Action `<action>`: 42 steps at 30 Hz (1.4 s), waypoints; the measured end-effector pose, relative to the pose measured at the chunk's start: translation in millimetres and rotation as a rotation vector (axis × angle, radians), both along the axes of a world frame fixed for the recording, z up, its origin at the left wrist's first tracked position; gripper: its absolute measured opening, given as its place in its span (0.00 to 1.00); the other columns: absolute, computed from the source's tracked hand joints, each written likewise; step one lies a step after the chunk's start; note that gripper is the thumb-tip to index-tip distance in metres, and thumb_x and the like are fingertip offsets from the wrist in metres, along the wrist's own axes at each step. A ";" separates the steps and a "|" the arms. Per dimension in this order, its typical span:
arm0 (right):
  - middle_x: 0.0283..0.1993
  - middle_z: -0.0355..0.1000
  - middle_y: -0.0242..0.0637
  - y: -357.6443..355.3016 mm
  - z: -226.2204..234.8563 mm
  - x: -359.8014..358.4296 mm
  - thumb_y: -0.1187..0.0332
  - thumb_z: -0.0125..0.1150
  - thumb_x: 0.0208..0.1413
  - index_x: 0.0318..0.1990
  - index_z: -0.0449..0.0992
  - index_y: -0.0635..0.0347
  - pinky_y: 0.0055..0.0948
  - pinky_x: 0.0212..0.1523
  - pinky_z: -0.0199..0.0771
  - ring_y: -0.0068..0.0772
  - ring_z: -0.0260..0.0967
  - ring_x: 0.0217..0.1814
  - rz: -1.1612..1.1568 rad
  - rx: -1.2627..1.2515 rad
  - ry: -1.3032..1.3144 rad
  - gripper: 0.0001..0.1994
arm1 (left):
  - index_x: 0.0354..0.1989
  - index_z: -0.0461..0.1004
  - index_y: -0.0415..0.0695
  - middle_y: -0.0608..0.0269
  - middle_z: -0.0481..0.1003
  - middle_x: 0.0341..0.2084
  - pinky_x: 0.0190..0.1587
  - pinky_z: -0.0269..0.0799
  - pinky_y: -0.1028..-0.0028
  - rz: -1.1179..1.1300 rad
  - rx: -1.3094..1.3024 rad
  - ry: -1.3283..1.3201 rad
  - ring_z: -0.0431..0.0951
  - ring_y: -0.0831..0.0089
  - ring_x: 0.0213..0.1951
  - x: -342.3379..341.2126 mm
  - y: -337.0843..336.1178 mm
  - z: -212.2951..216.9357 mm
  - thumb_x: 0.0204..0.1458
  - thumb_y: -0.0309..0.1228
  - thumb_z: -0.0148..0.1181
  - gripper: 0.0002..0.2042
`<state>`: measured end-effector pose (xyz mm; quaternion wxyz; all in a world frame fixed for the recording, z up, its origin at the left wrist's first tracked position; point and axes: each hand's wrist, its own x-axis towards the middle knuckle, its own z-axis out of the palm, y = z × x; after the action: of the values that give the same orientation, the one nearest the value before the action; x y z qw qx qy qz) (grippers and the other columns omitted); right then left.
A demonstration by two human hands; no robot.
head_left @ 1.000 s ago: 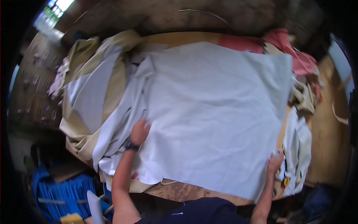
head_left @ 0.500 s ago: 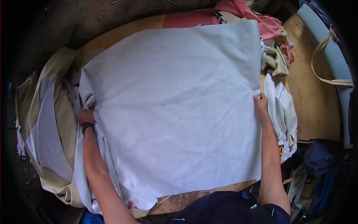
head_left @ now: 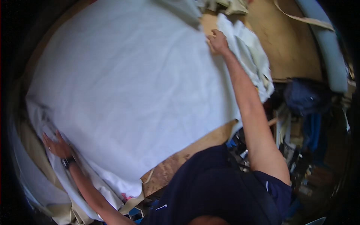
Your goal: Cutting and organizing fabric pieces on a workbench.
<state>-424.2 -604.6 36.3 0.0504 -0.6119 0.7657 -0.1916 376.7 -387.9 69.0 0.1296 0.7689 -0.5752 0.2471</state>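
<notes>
A large sheet of pale grey-white material (head_left: 131,82), perhaps leather-like fabric, spreads over the wooden table. On its left side, my left hand (head_left: 58,146) lies on bunched folds with its fingers spread; a dark band circles that wrist. At the sheet's right edge is my right hand (head_left: 218,41), fingers bent and apart, with no material visibly pinched between them. Crumpled white pieces (head_left: 249,56) lie just right of that hand. Motion blurs the picture somewhat.
Beige and pale cloth (head_left: 41,157) is heaped along the left side. Bare wooden tabletop (head_left: 285,45) shows at the right, beside a light blue roll (head_left: 330,56) and a tan strap (head_left: 303,18). A dark bag (head_left: 303,97) and assorted clutter sit below the right side.
The view has swung, so the scene is tilted and shifted left. My right hand has loosened from the sheet's edge. My left hand has opened from its grip on the folds.
</notes>
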 end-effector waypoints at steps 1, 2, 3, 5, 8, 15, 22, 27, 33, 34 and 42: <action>0.57 0.73 0.50 37.3 17.2 -25.2 0.56 0.63 0.57 0.53 0.76 0.62 0.42 0.58 0.69 0.51 0.70 0.58 0.055 -0.097 0.049 0.22 | 0.67 0.61 0.35 0.43 0.66 0.63 0.68 0.56 0.58 -0.151 0.026 0.188 0.62 0.49 0.67 -60.7 20.2 11.5 0.61 0.37 0.58 0.29; 0.53 0.74 0.49 77.1 39.3 -37.1 0.57 0.61 0.58 0.52 0.76 0.62 0.41 0.57 0.70 0.51 0.71 0.56 0.024 -0.107 -0.013 0.21 | 0.67 0.62 0.36 0.44 0.63 0.66 0.69 0.56 0.59 -0.235 0.064 0.378 0.61 0.50 0.68 -96.5 56.9 9.5 0.61 0.32 0.58 0.27; 0.50 0.76 0.49 111.6 51.5 -33.7 0.59 0.59 0.60 0.52 0.77 0.63 0.41 0.55 0.71 0.50 0.73 0.54 0.018 -0.115 -0.094 0.19 | 0.67 0.62 0.36 0.44 0.64 0.65 0.69 0.56 0.58 -0.314 0.107 0.403 0.61 0.51 0.68 -120.3 102.9 2.6 0.61 0.29 0.57 0.26; 0.43 0.77 0.48 191.0 63.6 -38.8 0.61 0.57 0.61 0.48 0.77 0.64 0.39 0.51 0.73 0.50 0.75 0.47 -0.133 0.033 -0.356 0.16 | 0.64 0.66 0.38 0.45 0.64 0.65 0.69 0.54 0.57 -0.288 0.256 0.583 0.60 0.52 0.69 -175.1 196.0 -2.0 0.61 0.27 0.56 0.22; 0.47 0.74 0.49 319.6 50.7 -65.0 0.62 0.62 0.57 0.51 0.75 0.62 0.41 0.53 0.71 0.51 0.71 0.49 -0.128 0.246 -0.061 0.18 | 0.61 0.69 0.36 0.42 0.61 0.66 0.69 0.54 0.56 -0.060 0.374 0.663 0.60 0.48 0.68 -263.9 298.3 2.0 0.58 0.29 0.59 0.22; 0.60 0.66 0.44 453.5 13.3 -80.7 0.64 0.64 0.54 0.55 0.75 0.54 0.43 0.58 0.67 0.50 0.65 0.58 0.158 0.085 0.260 0.20 | 0.39 0.74 0.36 0.47 0.73 0.36 0.44 0.68 0.58 0.121 0.328 0.874 0.73 0.52 0.39 -281.3 428.3 -28.6 0.59 0.33 0.59 0.10; 0.62 0.64 0.46 475.0 36.5 -95.4 0.71 0.61 0.50 0.52 0.75 0.60 0.47 0.61 0.62 0.50 0.59 0.65 0.369 -0.022 0.116 0.19 | 0.41 0.75 0.34 0.47 0.75 0.33 0.46 0.71 0.63 0.153 0.607 0.606 0.76 0.54 0.39 -263.3 421.3 -4.9 0.60 0.33 0.58 0.12; 0.60 0.65 0.46 485.2 60.7 -116.7 0.67 0.65 0.49 0.50 0.76 0.60 0.48 0.63 0.59 0.49 0.59 0.65 0.390 0.020 0.218 0.19 | 0.49 0.75 0.35 0.50 0.78 0.42 0.53 0.71 0.68 -0.259 0.215 1.289 0.78 0.60 0.46 -415.1 289.5 118.8 0.59 0.22 0.56 0.11; 0.43 0.74 0.43 449.2 70.4 -134.9 0.62 0.65 0.53 0.46 0.77 0.62 0.45 0.55 0.68 0.46 0.71 0.51 0.406 0.012 -0.216 0.16 | 0.34 0.76 0.39 0.57 0.78 0.30 0.35 0.77 0.68 -1.545 0.044 1.231 0.80 0.65 0.32 -639.1 212.4 381.5 0.52 0.23 0.58 0.04; 0.38 0.74 0.42 431.9 63.0 -143.7 0.62 0.63 0.55 0.44 0.77 0.62 0.43 0.50 0.71 0.46 0.73 0.47 0.299 -0.003 -0.278 0.14 | 0.39 0.77 0.43 0.59 0.80 0.29 0.34 0.74 0.74 -1.827 0.089 1.142 0.78 0.69 0.26 -659.7 198.1 403.5 0.57 0.30 0.59 0.06; 0.31 0.79 0.40 311.5 32.4 -274.8 0.68 0.59 0.59 0.43 0.79 0.65 0.30 0.38 0.76 0.30 0.76 0.33 -0.295 -0.133 -0.727 0.10 | 0.44 0.83 0.44 0.59 0.81 0.36 0.34 0.68 0.71 -1.983 0.064 1.212 0.78 0.72 0.31 -746.8 167.6 408.7 0.57 0.31 0.60 0.11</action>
<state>-699.0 -293.2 68.7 0.2504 -0.3894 0.7637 -0.4499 -370.1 -220.3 477.7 0.5007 -0.0235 -0.7744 -0.3860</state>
